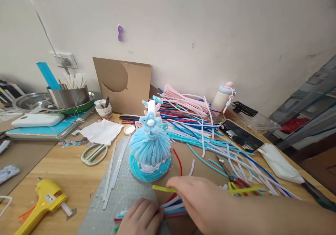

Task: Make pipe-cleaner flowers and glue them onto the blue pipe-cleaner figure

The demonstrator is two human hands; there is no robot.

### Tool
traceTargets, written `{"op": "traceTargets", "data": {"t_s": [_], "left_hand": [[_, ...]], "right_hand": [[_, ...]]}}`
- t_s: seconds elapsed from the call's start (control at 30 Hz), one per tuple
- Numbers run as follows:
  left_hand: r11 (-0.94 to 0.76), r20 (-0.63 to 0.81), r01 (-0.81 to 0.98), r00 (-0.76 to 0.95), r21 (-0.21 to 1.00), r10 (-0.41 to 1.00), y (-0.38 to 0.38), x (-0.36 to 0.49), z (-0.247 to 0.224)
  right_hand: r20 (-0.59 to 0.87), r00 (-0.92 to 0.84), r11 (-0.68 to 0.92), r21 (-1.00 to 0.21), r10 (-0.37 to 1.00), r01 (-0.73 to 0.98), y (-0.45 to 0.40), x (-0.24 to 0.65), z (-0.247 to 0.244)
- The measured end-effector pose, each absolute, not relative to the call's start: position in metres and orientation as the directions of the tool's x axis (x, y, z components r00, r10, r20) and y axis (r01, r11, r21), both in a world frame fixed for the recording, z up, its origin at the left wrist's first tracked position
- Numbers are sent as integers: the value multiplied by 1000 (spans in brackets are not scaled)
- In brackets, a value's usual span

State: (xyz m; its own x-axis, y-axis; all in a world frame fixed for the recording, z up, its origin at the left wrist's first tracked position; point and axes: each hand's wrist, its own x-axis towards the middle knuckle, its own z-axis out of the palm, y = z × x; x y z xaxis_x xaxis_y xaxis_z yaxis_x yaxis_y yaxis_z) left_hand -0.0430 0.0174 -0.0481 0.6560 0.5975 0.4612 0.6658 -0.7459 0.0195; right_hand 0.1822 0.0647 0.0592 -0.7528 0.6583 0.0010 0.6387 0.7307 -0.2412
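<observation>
My right hand [201, 201] is closed with a yellow pipe cleaner [164, 188] pinched in it; one end sticks out left and a yellow length shows right of the wrist. Below, my left hand [144, 216] has curled fingers over a bundle of pipe cleaners [174, 207] in blue, white, pink and red; the fingertips are partly hidden. Behind both hands stands a light blue fuzzy craft figure [150, 147] with a flower and a pleated, skirt-like body on a round turquoise base [149, 173]. A red pipe cleaner [177, 161] lies beside the base.
A grey cutting mat [98, 203] lies under the left side. Yellow glue gun [43, 203], green-handled scissors [94, 154] and clear strips [118, 165] are left. Many loose pipe cleaners [189, 105], scissors [225, 166], a phone [241, 135] and a bottle [222, 98] are right. Cardboard [139, 84] leans behind.
</observation>
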Motion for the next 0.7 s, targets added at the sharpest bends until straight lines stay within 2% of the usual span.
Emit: {"op": "traceTargets", "data": {"t_s": [0.07, 0.13, 0.23, 0.33, 0.43, 0.6, 0.7], "left_hand": [[-724, 474, 690, 640, -8, 605, 13, -43, -47], [-670, 456, 742, 603, -20, 654, 8, -43, -45], [-611, 411, 792, 559, -8, 720, 3, -41, -41], [-621, 377, 779, 550, 90, 745, 2, -37, -38], [-617, 379, 767, 526, 174, 761, 4, -34, -38], [-610, 392, 766, 507, 202, 767, 5, -34, -41], [-601, 434, 775, 483, 192, 761, 3, -35, -40]], "right_hand": [[-184, -697, 622, -335, 693, 708, 70, 168, 28], [-252, -669, 580, -348, 699, 736, 71, 158, 6], [-213, -697, 594, -391, 685, 703, 67, 151, -7], [-168, -718, 591, -459, 676, 663, 65, 155, -2], [-169, -710, 578, -469, 683, 668, 76, 169, 8], [-146, -705, 542, -540, 694, 644, 96, 198, 21], [-125, -676, 523, -537, 727, 662, 93, 204, 18]]}}
